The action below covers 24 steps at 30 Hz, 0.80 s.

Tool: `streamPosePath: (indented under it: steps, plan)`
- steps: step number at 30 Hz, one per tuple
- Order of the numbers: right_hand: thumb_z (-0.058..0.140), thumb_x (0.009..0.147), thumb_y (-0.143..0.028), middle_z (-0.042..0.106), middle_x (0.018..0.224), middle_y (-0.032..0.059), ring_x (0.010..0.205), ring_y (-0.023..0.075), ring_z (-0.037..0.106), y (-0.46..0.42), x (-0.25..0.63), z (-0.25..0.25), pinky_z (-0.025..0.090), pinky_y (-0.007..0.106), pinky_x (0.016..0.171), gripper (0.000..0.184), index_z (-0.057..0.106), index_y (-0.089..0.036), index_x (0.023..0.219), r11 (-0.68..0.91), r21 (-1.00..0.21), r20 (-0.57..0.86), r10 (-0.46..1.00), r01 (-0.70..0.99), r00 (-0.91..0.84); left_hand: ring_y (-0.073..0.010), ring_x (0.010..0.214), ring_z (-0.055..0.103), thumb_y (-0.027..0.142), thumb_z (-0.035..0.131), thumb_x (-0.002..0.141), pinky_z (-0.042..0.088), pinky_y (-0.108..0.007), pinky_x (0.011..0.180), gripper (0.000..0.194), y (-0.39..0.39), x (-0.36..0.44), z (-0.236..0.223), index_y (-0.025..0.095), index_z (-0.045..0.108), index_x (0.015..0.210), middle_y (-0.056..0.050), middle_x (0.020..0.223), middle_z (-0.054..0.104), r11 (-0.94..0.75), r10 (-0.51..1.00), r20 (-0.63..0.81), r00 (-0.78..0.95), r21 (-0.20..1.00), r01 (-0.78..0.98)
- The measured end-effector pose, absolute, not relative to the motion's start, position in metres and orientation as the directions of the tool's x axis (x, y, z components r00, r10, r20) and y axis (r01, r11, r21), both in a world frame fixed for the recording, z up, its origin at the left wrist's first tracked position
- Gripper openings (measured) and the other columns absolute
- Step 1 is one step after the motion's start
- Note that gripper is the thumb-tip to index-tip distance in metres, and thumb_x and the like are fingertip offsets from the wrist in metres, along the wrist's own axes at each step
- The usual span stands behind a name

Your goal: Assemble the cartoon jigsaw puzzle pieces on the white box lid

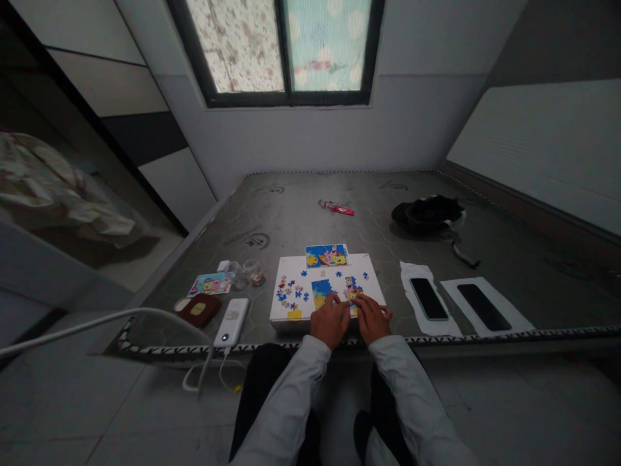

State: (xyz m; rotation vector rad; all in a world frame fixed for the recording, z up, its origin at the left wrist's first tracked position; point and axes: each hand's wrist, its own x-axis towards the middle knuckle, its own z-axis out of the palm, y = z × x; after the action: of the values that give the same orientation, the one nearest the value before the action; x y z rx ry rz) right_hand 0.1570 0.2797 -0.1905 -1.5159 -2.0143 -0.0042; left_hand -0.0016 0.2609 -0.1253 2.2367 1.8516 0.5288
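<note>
A white box lies flat before me and carries a partly joined cartoon jigsaw puzzle. Both hands rest at its near right part. My left hand is curled, its fingertips closed on a small puzzle piece beside the joined part. From the other side, my right hand bends its fingers onto a piece at the smaller joined section. The pieces under my fingertips are mostly hidden. Loose puzzle pieces are scattered on the box's left side. A cartoon picture card lies at its far edge.
Left of the box are a white power bank with a cable, a brown pouch, a colourful card and clear containers. To the right, two phones lie on white paper. Farther back are a black cap and a red-tagged item.
</note>
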Motion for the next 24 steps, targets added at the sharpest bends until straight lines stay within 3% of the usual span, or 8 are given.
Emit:
streamPosePath:
  steps: [9, 13, 18, 24]
  plan:
    - [0.040, 0.094, -0.019, 0.062, 0.131, 0.0017, 0.116, 0.0191, 0.055, 0.281, 0.158, -0.195, 0.024, 0.038, 0.092, 0.037, 0.062, -0.033, 0.121, 0.337, -0.295, 0.471, 0.866, 0.894, -0.171, -0.0163, 0.093, 0.063, 0.036, 0.046, 0.096, 0.052, -0.026, 0.069, 0.029, 0.261, -0.001, -0.122, 0.034, 0.064, 0.119, -0.005, 0.120, 0.054, -0.204, 0.978, 0.124, 0.169, 0.373, 0.905]
    - [0.040, 0.093, -0.019, 0.061, 0.133, 0.0025, 0.122, 0.0203, 0.051, 0.281, 0.159, -0.198, 0.023, 0.040, 0.095, 0.038, 0.062, -0.031, 0.122, 0.339, -0.309, 0.468, 0.868, 0.889, -0.167, -0.0172, 0.090, 0.064, 0.041, 0.049, 0.094, 0.052, -0.027, 0.072, 0.033, 0.260, 0.001, -0.125, 0.034, 0.062, 0.123, -0.005, 0.117, 0.060, -0.247, 0.966, 0.183, 0.182, 0.450, 0.858]
    - [0.043, 0.092, -0.023, 0.059, 0.135, 0.0018, 0.125, 0.0231, 0.048, 0.286, 0.163, -0.205, 0.024, 0.041, 0.092, 0.037, 0.063, -0.033, 0.121, 0.340, -0.280, 0.476, 0.862, 0.898, -0.177, -0.0143, 0.085, 0.066, 0.039, 0.056, 0.091, 0.050, -0.025, 0.082, 0.024, 0.249, 0.005, -0.122, 0.026, 0.071, 0.104, -0.002, 0.094, 0.072, -0.442, 0.892, 0.252, 0.376, 0.660, 0.607]
    - [0.037, 0.096, -0.026, 0.062, 0.128, 0.0046, 0.117, 0.0222, 0.052, 0.286, 0.160, -0.199, 0.024, 0.040, 0.091, 0.035, 0.063, -0.028, 0.119, 0.304, -0.328, 0.544, 0.835, 0.895, -0.084, -0.0117, 0.062, 0.061, 0.053, 0.062, 0.083, 0.048, -0.022, 0.065, 0.037, 0.206, 0.006, -0.116, 0.019, 0.076, 0.083, -0.003, 0.069, 0.069, -0.459, 0.773, 0.229, 0.591, 0.846, 0.271]
